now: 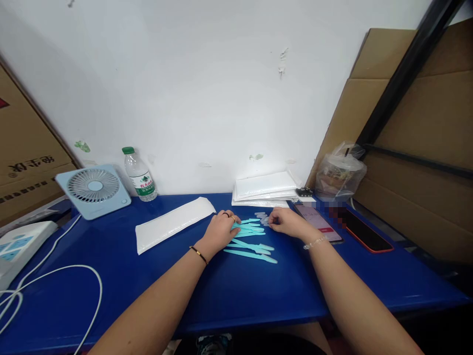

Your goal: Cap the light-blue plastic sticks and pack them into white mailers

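Several slim turquoise plastic sticks (250, 242) lie fanned out on the blue table (236, 296). My left hand (220, 229) rests palm down on their near ends, fingers curled over them. My right hand (286, 222) sits just to the right, fingers pinched at a small pile of clear plastic caps (261, 217); what it holds is too small to make out. A white padded envelope (173, 223) lies to the left of my left hand.
A stack of white envelopes (263, 189) leans at the wall. A small fan (94, 190) and water bottle (140, 175) stand at the back left, with a white cable (55, 276). Two phones (320, 222) (365, 234) and a bagged drink cup (340, 172) are at the right. Cardboard boxes flank both sides.
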{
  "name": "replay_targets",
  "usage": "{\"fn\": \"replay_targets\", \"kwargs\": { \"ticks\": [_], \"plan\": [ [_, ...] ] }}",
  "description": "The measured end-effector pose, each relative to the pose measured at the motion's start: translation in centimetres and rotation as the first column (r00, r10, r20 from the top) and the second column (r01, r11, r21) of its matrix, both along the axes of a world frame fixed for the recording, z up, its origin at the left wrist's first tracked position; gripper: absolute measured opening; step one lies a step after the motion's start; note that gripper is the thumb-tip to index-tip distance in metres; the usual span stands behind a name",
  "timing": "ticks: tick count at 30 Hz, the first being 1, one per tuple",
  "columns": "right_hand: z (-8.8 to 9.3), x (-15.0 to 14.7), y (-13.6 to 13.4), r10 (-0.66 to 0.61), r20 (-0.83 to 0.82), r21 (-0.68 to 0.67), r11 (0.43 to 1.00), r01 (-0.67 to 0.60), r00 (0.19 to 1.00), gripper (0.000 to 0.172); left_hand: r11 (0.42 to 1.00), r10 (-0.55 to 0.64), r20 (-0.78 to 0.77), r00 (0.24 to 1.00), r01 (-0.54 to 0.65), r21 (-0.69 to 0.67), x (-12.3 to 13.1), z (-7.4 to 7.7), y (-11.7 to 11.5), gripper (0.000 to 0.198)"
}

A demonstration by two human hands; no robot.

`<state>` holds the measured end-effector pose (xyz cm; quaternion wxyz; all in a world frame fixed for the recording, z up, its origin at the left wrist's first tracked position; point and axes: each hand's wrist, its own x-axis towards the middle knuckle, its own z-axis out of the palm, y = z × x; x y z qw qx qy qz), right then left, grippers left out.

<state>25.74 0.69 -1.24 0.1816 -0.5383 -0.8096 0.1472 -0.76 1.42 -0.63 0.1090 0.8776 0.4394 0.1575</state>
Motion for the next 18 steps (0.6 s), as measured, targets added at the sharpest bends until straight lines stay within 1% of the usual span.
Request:
{"fn": "replay_targets", "kwargs": {
  "ticks": [3,6,8,11,14,18],
  "plan": [
    [0.2,-0.1,-0.2,-0.025,-0.031,-0.018,1.000,0.024,0.999,0.007,1.000,0.008,0.013,1.000,-0.007,-0.023,0.0,-0.4,0.4,0.017],
    [0.9,0.0,-0.7,-0.043,-0.163,-0.081,0.996,0.030,0.986,0.012,0.998,0.025,0.042,0.999,-0.023,-0.059,0.0,-0.5,0.6,0.014],
    [1.4,0.0,-1.1,-0.048,-0.256,-0.139,0.990,0.013,0.965,0.017,0.996,0.034,0.065,0.997,-0.029,-0.080,-0.1,-0.5,0.7,0.014],
    [2.1,-0.2,-1.5,-0.040,-0.342,-0.203,0.979,-0.032,0.939,0.023,0.996,0.033,0.105,0.994,-0.024,-0.088,-0.3,-0.5,1.0,0.014],
    [2.2,-0.5,-1.6,-0.021,-0.376,-0.216,0.974,-0.066,0.926,0.024,0.997,0.031,0.121,0.992,-0.022,-0.076,-0.5,-0.6,1.1,0.015],
    [2.0,-1.0,-1.6,0.004,-0.372,-0.207,0.974,-0.088,0.928,0.024,0.997,0.028,0.122,0.992,-0.019,-0.077,-0.4,-0.7,1.1,0.014]
  ]
}}
